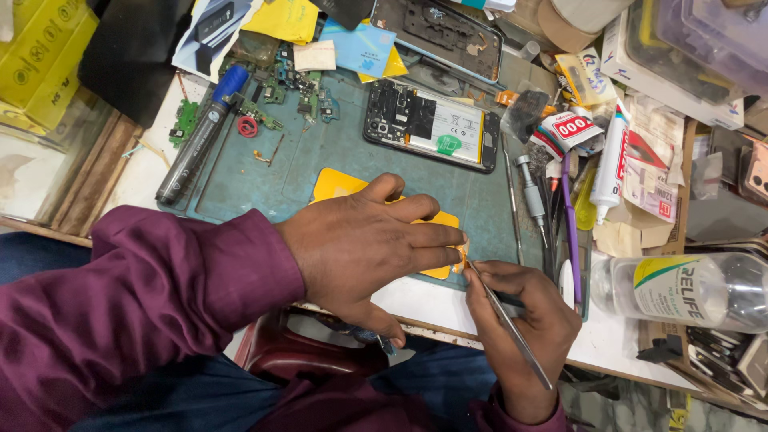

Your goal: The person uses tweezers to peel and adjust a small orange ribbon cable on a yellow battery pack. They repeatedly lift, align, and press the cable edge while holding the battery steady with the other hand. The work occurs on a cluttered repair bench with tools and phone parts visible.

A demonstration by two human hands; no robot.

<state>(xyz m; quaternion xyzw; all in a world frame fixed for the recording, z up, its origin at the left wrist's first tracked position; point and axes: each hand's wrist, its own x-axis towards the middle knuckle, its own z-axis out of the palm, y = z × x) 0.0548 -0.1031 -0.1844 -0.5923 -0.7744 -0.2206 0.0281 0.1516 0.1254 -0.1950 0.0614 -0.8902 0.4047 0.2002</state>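
Now left hand [364, 244] flat, fingers spread, pressing yellow card [340, 184] on teal mat [320, 152]; right hand [524, 320] grip pinched around metal tweezers [512, 328], tip touching card edge; opened phone [432, 126] beyond.

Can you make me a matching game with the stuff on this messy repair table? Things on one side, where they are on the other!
Things:
1. tweezers
2. yellow card
3. open phone
4. clear bottle

Places:
A. lying on its side at the table's right edge
B. held in the right hand
C. on the blue mat, beyond the hands
D. pressed down under the left hand

Pairs: 1-B, 2-D, 3-C, 4-A
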